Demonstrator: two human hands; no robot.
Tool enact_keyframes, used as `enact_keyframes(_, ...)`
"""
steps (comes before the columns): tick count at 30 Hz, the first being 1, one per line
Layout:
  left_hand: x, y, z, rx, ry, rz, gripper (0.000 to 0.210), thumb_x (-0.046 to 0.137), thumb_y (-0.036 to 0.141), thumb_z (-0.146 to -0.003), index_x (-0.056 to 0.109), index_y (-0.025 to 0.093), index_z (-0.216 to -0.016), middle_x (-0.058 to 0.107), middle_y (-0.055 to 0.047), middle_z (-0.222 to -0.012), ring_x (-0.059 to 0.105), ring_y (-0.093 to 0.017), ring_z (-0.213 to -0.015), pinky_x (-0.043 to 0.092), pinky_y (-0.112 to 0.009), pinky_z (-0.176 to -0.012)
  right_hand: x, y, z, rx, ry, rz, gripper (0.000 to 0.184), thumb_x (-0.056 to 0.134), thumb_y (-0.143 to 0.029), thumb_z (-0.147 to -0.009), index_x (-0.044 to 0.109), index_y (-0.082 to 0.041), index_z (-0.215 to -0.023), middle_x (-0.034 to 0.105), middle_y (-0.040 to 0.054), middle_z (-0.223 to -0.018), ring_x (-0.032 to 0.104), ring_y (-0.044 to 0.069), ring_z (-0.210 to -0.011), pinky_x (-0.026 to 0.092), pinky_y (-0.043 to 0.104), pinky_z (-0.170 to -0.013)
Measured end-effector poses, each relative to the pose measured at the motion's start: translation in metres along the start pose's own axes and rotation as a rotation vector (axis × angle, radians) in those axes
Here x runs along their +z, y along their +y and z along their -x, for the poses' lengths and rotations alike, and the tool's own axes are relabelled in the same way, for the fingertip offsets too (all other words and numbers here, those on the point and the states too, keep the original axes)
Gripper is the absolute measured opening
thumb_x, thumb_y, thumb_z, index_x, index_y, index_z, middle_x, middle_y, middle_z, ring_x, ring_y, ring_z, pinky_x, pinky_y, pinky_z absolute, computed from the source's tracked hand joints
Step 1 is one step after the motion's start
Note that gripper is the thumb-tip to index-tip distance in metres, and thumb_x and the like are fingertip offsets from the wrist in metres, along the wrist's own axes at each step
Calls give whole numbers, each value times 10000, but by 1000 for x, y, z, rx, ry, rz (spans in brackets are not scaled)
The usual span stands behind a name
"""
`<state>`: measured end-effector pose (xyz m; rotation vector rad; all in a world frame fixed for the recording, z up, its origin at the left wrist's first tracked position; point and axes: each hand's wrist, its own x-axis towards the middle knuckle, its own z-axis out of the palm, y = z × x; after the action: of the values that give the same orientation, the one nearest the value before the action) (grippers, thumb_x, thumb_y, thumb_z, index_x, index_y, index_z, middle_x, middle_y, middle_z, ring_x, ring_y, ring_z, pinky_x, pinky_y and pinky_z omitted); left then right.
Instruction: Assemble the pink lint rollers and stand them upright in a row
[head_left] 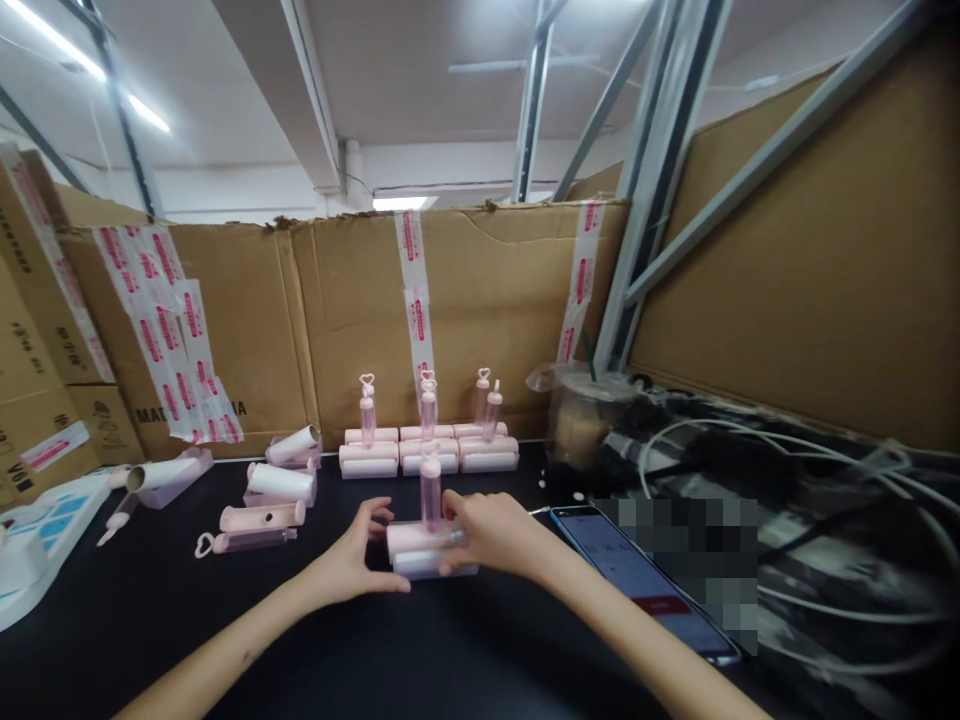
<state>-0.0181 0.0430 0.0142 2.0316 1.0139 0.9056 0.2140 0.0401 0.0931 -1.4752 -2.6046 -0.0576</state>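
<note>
A pink lint roller [405,540] with a white sheet roll lies in front of me, its clear pink handle [430,495] standing upright. My right hand [487,530] has its fingers closed around the roller's right end, slightly blurred. At the roller's left end, my left hand [360,555] is open, thumb and fingers apart; whether a fingertip touches the roller I cannot tell. Behind stand several similar lint rollers [369,460] in two rows with upright handles, some topped by heart-shaped loops. To the left lie loose parts: a pink cylinder [262,516], a heart-ended handle [247,541] and white rolls [281,484].
A phone [637,580] lies on the black table [322,660] to the right, beside tangled white cables [795,600]. Behind it is a bagged drink cup [581,430]. A white and blue object [56,530] sits far left. Taped cardboard [352,310] walls the back.
</note>
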Motion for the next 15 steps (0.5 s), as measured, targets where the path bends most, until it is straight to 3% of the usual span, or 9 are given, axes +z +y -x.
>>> enact_keyframes(2, 5, -5, -6, -31, -14, 82, 766, 740, 323, -601, 324, 189, -1231, 510, -103, -1131, 537, -227, -1032, 390, -437, -939, -1, -3, -5, -23, 53, -73, 527, 633, -600, -649, 556, -190, -971, 678, 76, -775, 643, 277, -716, 400, 265, -559)
enact_keyframes(5, 2, -13, -7, -33, -20, 105, 624, 721, 314, -633, 399, 184, -1152, 535, -93, -1119, 528, -221, -1056, 388, -410, -948, 1, -5, -11, -57, 153, -271, 367, 513, -551, -787, 578, -212, -914, 653, 18, -739, 613, 191, -653, 394, 240, -562)
enact_keyframes(10, -8, -24, -10, -37, 18, 91, 498, 659, 337, -702, 417, 152, -1097, 546, -106, -1098, 540, -209, -1049, 387, -395, -957, -1, -10, -16, -89, 426, -599, 278, 518, -450, -824, 597, -184, -843, 655, 31, -827, 603, 167, -719, 438, 241, -600)
enact_keyframes(12, -13, -28, -11, -46, 72, 67, 559, 653, 365, -699, 389, 140, -1137, 510, -129, -1140, 499, -231, -1102, 331, -433, -997, -4, -11, -12, -107, 585, -696, 243, 527, -409, -829, 608, -181, -847, 656, 55, -891, 610, 172, -752, 452, 241, -583)
enact_keyframes(15, -29, -25, -7, -27, 156, -28, 935, 755, 397, -549, 242, 161, -1295, 304, -174, -1351, 266, -295, -1284, 169, -485, -1065, -1, -12, 1, -257, 692, -629, 207, 566, -357, -813, 629, -195, -927, 665, 66, -884, 617, 167, -728, 466, 255, -587)
